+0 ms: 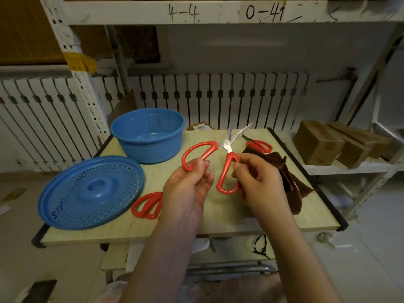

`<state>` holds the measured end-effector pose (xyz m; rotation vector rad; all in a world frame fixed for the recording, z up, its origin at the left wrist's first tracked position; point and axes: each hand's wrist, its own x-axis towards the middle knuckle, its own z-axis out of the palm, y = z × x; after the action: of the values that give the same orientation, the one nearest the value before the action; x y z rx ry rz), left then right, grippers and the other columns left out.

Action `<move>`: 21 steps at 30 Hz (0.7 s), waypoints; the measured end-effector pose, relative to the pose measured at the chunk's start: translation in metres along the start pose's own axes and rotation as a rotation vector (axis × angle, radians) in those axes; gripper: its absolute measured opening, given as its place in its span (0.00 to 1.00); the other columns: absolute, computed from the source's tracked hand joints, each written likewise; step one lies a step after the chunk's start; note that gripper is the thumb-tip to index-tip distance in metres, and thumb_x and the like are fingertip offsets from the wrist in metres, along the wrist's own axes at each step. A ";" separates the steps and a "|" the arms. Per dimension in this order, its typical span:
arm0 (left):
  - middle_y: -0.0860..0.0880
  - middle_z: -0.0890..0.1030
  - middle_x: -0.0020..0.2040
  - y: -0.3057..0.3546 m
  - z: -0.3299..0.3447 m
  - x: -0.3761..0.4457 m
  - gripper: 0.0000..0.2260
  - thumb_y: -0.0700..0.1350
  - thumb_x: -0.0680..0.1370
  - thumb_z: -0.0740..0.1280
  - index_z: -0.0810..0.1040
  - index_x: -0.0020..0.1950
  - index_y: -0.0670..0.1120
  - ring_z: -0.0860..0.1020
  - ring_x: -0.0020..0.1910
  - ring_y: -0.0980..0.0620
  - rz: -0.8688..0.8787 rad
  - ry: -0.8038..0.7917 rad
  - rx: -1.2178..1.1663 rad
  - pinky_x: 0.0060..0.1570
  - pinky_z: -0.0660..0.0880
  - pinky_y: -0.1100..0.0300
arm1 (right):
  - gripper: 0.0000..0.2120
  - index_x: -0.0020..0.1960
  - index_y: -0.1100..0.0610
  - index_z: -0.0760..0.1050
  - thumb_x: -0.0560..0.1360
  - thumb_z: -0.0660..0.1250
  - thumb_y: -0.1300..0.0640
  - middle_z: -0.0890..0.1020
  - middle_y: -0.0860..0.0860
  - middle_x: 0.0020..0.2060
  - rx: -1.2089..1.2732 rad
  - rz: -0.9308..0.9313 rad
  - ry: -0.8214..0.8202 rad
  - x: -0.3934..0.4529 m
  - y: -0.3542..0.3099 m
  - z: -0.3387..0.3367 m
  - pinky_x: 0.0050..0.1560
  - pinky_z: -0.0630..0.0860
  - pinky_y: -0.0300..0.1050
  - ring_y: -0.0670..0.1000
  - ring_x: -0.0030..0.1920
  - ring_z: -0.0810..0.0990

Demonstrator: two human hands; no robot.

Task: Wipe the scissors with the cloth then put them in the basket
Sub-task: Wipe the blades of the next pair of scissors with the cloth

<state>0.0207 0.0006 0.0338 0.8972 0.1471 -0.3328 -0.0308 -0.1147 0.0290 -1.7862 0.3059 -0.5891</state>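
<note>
Red-handled scissors (227,147) are held above the table with the blades spread apart and pointing away. My left hand (190,182) grips the left handle loop. My right hand (260,184) grips the right handle loop, and the brown cloth (290,182) hangs from under that hand onto the table. The blue basket (148,136) stands at the back left with nothing visible inside. A second pair of red scissors (147,204) lies at the front, left of my left wrist. A third pair (259,145) lies at the back right behind the cloth.
The blue perforated basket lid (91,193) lies at the table's (218,221) front left, overhanging the edge. Cardboard boxes (321,145) sit on a shelf to the right. A white radiator and shelf frame stand behind.
</note>
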 end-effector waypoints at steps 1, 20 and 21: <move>0.47 0.85 0.42 -0.001 0.003 0.001 0.06 0.40 0.77 0.67 0.81 0.51 0.41 0.83 0.39 0.55 -0.013 0.009 -0.005 0.41 0.79 0.60 | 0.08 0.55 0.47 0.78 0.79 0.63 0.56 0.81 0.51 0.36 0.014 -0.003 -0.009 0.001 0.000 0.001 0.33 0.74 0.39 0.46 0.32 0.75; 0.47 0.84 0.50 0.003 0.019 -0.001 0.10 0.38 0.78 0.66 0.78 0.58 0.44 0.83 0.51 0.49 0.166 -0.107 0.376 0.50 0.80 0.55 | 0.14 0.49 0.41 0.77 0.78 0.64 0.61 0.82 0.38 0.40 0.123 -0.071 -0.044 -0.003 -0.002 0.010 0.40 0.76 0.29 0.38 0.42 0.80; 0.47 0.84 0.51 0.003 0.020 -0.001 0.10 0.38 0.78 0.66 0.78 0.59 0.45 0.82 0.52 0.49 0.172 -0.110 0.390 0.52 0.80 0.54 | 0.15 0.49 0.40 0.77 0.78 0.65 0.61 0.82 0.38 0.41 0.124 -0.077 -0.038 -0.004 -0.002 0.011 0.41 0.77 0.31 0.39 0.43 0.81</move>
<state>0.0202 -0.0127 0.0485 1.2657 -0.1007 -0.2525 -0.0283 -0.1037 0.0280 -1.6933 0.1717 -0.6143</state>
